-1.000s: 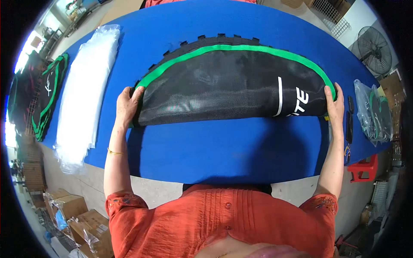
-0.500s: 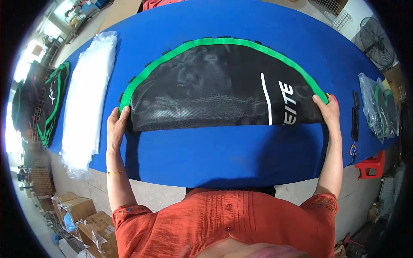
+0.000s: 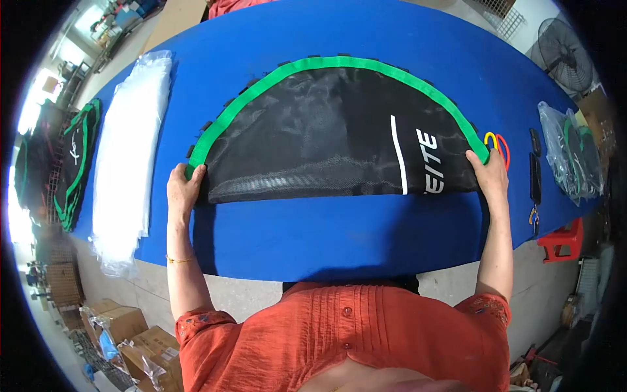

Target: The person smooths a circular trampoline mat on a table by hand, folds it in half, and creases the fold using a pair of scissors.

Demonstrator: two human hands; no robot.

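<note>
A black mesh trampoline mat (image 3: 307, 137), folded into a half-circle, lies on the blue table with its straight fold toward me. Green webbing (image 3: 343, 63) with small dark tabs runs along its curved edge, and white lettering and a white line mark its right part. My left hand (image 3: 185, 187) grips the left corner, thumb on top. At the opposite corner my right hand (image 3: 488, 173) pinches the mat the same way. Just beyond that hand, yellow and red loops (image 3: 501, 149), like scissors handles, are partly covered.
Clear plastic bags (image 3: 129, 157) lie stacked at left, beside other green-edged mats (image 3: 80, 157). At right are a dark phone-like object (image 3: 535, 178) and a bagged green-edged bundle (image 3: 571, 153). A red stool (image 3: 562, 242), a fan (image 3: 563, 55) and cardboard boxes (image 3: 117, 320) stand around the blue table (image 3: 339, 235).
Both hands have moved slightly inward, drawing the mat's corners a little closer together. More of the yellow and red loops now shows beside my right hand.
</note>
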